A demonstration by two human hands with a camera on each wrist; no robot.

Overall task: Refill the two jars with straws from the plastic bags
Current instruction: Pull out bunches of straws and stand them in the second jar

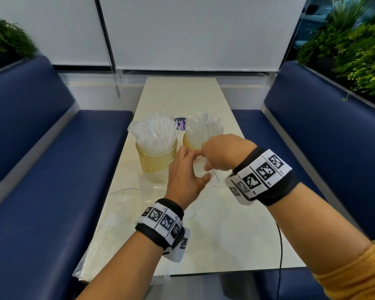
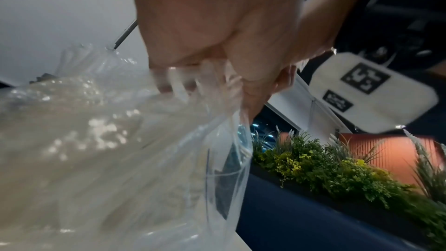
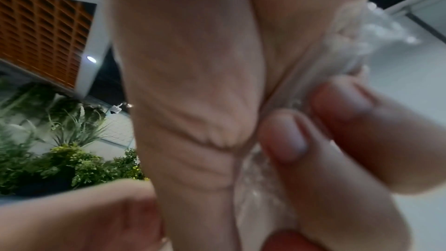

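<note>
Two glass jars stand mid-table, each packed with wrapped white straws: the left jar (image 1: 156, 159) and the right jar (image 1: 189, 141), whose front is partly hidden behind my hands. Just in front of them I hold a crumpled clear plastic bag (image 1: 200, 169) between both hands. My left hand (image 1: 185, 174) grips its near side, fingers curled into the film (image 2: 183, 140). My right hand (image 1: 223, 152) pinches the bag's (image 3: 265, 184) top edge between thumb and fingertips (image 3: 284, 136). What the bag holds is too blurred to tell.
Another clear plastic bag (image 1: 117, 215) lies flat over the table's near-left part and hangs off the corner. A purple label (image 1: 180, 123) stands behind the jars. A black cable (image 1: 280, 245) runs off the near right edge. Blue benches (image 1: 52, 169) flank the white table (image 1: 225, 234).
</note>
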